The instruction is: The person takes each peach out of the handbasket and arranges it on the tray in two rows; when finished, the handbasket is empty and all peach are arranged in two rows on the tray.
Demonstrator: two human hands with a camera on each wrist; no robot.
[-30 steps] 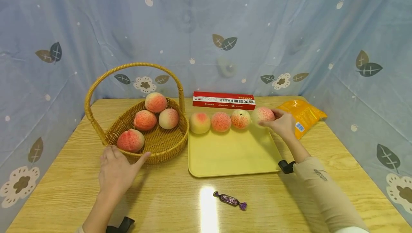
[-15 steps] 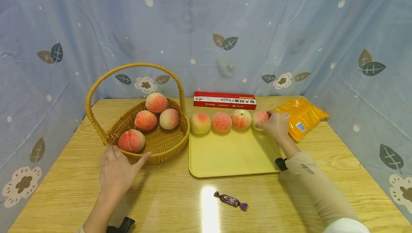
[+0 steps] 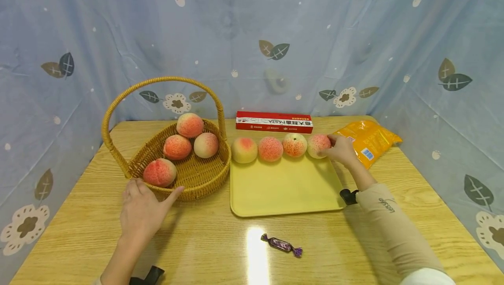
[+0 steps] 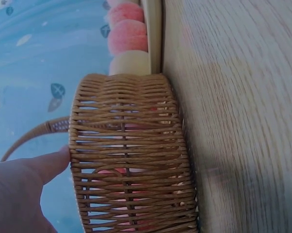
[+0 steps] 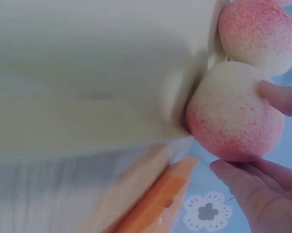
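Observation:
My left hand (image 3: 141, 210) rests at the near rim of a wicker basket (image 3: 206, 189), thumb spread wide; in the left wrist view a fingertip touches the rim. Several peaches (image 3: 160, 172) lie inside the basket. My right hand (image 3: 344, 150) holds a pale peach with red speckles (image 3: 318, 146) between thumb and fingers at the back right corner of a yellow tray (image 3: 285, 189). That peach ends a row along the tray's back edge, beside another speckled peach (image 3: 294, 145). In the right wrist view the thumb lies on one side of the held peach (image 5: 233, 114), the fingers below it.
A red pasta box (image 3: 274, 122) lies behind the row. To the right, an orange packet (image 3: 370, 143) lies close to my right hand. A purple wrapped candy (image 3: 281, 245) sits in front of the tray. The basket's tall handle (image 3: 169, 78) arches up, and a blue curtain surrounds the table.
My right hand has lowered the peach slightly left into the end of the row, beside its neighbour. The left hand and the basket stay where they were.

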